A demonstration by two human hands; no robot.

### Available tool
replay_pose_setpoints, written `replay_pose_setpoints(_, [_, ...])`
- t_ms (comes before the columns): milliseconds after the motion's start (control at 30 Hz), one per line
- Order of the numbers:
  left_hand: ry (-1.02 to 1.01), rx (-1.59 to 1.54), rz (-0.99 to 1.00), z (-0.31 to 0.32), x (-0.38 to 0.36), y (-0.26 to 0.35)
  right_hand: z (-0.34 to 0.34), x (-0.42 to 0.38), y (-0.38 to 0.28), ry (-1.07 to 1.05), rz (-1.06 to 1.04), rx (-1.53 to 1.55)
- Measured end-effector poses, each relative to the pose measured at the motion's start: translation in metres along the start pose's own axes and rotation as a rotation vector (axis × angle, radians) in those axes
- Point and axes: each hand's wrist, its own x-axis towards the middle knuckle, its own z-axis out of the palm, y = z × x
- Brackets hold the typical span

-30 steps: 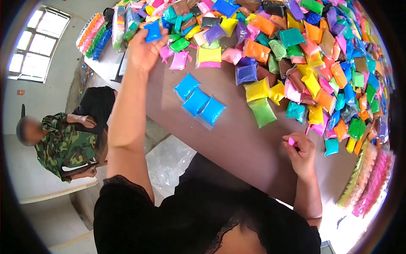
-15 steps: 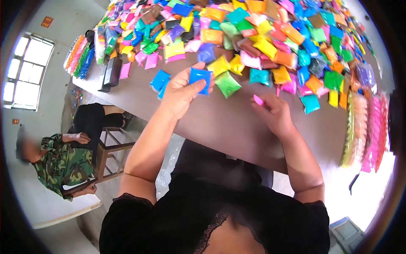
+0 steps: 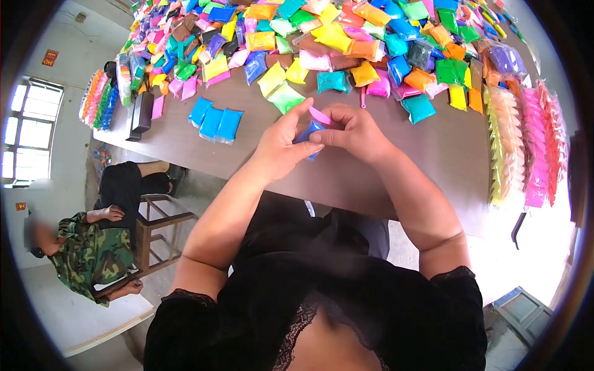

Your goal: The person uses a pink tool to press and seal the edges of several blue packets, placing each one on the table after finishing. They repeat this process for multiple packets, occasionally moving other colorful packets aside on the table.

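Note:
My left hand (image 3: 277, 147) is closed on a small blue packet (image 3: 312, 131), held above the table near its front edge. My right hand (image 3: 360, 133) meets it there, its thumb and fingers pinching at the packet's right side. A flat, curved pink piece (image 3: 320, 115) pokes out from the right fingers, across the packet's upper edge; its kind does not show. To the left, a few blue packets (image 3: 213, 122) lie side by side on the brown table (image 3: 179, 145). A light green packet (image 3: 286, 98) lies just beyond my left fingertips.
A large heap of colourful packets (image 3: 260, 42) covers the far side. Bundled packs in clear wrap (image 3: 508, 145) line the right edge, with more bundled strips (image 3: 102, 102) at the far left. A black box (image 3: 143, 112) stands near them. A person in camouflage (image 3: 93, 253) sits at left.
My hands have come together at the blue packet, the right one moving left with the pink piece. The view has shifted, and the blue packets on the table now show fully.

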Motion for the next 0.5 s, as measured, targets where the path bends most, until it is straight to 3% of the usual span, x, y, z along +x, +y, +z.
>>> replay_pose_setpoints(233, [-0.086,-0.057,-0.104,-0.002,-0.010,-0.001,0.005,-0.004,-0.006,0.050,0.076,-0.080])
replay_pose_setpoints(333, [0.072,0.026,-0.054,0.000,-0.014,-0.006,0.004,-0.003,-0.004,0.103,0.150,-0.152])
replay_pose_setpoints(433, [0.075,-0.055,-0.058,0.004,-0.017,-0.008,0.003,-0.019,-0.018,0.138,0.290,-0.225])
replay_pose_setpoints(500, [0.048,-0.012,-0.078,0.008,-0.017,-0.013,0.004,-0.042,-0.017,0.281,0.175,-0.247])
